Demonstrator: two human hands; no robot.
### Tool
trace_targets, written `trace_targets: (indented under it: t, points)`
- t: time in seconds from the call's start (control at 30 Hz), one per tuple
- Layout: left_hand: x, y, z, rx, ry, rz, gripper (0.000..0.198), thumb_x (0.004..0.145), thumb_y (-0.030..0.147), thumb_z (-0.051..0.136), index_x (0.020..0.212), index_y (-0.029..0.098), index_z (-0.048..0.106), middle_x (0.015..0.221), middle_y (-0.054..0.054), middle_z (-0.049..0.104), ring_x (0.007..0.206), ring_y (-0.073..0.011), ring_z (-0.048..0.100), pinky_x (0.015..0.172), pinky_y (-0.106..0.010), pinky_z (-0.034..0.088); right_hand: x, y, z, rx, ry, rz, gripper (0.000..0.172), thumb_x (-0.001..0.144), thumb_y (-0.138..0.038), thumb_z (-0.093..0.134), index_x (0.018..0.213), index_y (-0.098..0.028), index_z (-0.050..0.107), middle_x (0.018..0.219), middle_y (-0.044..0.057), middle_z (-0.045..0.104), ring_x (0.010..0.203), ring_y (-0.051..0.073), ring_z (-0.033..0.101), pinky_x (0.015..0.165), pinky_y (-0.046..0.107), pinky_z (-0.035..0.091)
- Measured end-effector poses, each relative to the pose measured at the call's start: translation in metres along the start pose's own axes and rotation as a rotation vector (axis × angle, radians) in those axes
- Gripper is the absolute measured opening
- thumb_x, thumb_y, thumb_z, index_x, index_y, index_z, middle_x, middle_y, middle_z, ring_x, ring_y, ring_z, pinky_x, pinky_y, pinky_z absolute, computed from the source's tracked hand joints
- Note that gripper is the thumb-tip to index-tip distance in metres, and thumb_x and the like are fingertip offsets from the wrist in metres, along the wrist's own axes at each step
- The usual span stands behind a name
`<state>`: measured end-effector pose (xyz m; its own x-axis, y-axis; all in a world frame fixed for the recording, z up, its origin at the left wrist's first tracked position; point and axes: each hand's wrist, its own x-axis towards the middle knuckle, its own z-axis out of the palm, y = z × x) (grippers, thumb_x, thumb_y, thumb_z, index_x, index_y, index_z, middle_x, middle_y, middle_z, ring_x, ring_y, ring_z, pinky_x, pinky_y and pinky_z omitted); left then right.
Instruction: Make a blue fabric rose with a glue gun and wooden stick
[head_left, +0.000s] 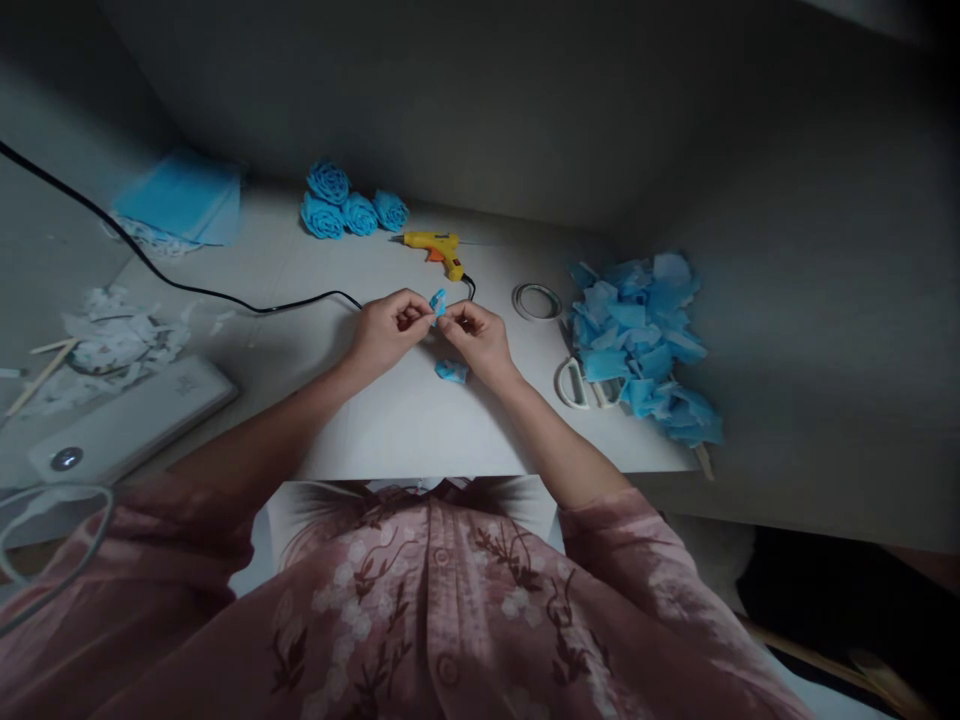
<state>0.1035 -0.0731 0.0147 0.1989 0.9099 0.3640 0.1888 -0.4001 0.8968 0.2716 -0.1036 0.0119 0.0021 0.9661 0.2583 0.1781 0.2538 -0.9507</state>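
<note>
While the white tabletop (390,425) spreads beneath, blue fabric scraps (634,335) heap along its right side. Left hand (394,325) and right hand (484,345) nearly meet, fingertips pinching. A tug on the black cord (472,290) could drag the yellow glue gun (435,244). Between both hands' fingertips sits the crumpled blue piece (438,299); a slackened pinch might let it unfold.

Held piece (439,300), scraps (636,325), roses (324,216): matt, thin, cloth-like sheet, ruffled on roses. Gun (433,243): smooth plastic. Cord (259,311): smooth, plastic-looking. Shirt (442,625): matt cloth. Table (397,435): smooth, low sheen.
</note>
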Motion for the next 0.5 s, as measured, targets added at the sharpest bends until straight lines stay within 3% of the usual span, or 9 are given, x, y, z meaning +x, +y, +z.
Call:
trace_targets:
  t: [0.27, 0.5]
  points:
    - [0.003, 0.002, -0.002, -0.059, 0.003, -0.066, 0.004, 0.076, 0.018, 0.066, 0.074, 0.018, 0.063, 0.063, 0.004, 0.058, 0.058, -0.0099, 0.050, 0.057, -0.022, 0.038, 0.001, -0.003, 0.000, 0.033, 0.035, 0.032, 0.023, 0.078, -0.043, 0.070, 0.074, -0.021, 0.064, 0.066, -0.004, 0.057, 0.063, 0.011, 0.046, 0.065, 0.028, 0.040]
    - [0.015, 0.014, -0.012, -0.147, 0.050, -0.173, 0.006, 0.076, 0.017, 0.062, 0.071, 0.020, 0.059, 0.053, 0.007, 0.044, 0.049, -0.0090, 0.035, 0.048, -0.022, 0.026, 0.007, -0.001, -0.008, 0.239, 0.129, 0.126, 0.023, 0.074, -0.043, 0.074, 0.074, -0.022, 0.064, 0.071, -0.004, 0.057, 0.069, 0.012, 0.049, 0.070, 0.028, 0.046]
